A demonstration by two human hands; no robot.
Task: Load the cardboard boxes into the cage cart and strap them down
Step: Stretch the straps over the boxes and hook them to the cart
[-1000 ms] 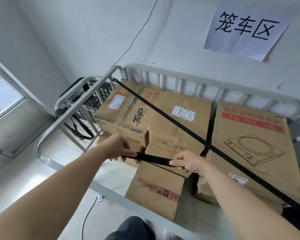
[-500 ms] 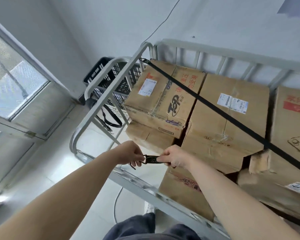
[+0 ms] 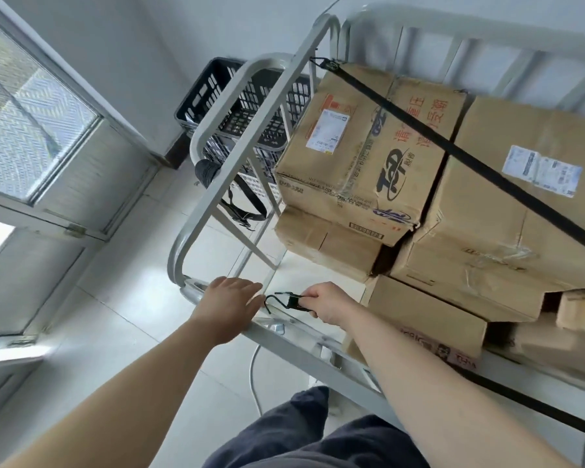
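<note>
In the head view, the two hands have parted. A second ago they held a length of black webbing stretched between them over the load. Now the left hand (image 3: 230, 302) has let go and lies on the near left corner of the cage cart (image 3: 294, 336), fingers extended over the rail and holding nothing. The right hand (image 3: 328, 304) alone pinches the strap end (image 3: 298, 304), with its wire hook (image 3: 277, 300) pointing at that same corner, just beside the left hand. The gaze has also dropped from the wall to this corner. This suggests loading is over and the second strap is about to be anchored. The cardboard boxes (image 3: 362, 153) are stacked inside the cart, with one tight strap (image 3: 470, 157) already crossing them diagonally from the far left corner. It is unclear whether the hook touches the rail or hangs just above it. The right forearm covers the webbing behind the hand, so the dark band (image 3: 537, 408) at lower right may or may not be the same strap. The tight strap's far end is cut off at the right edge, and the cart's base is out of view.
</note>
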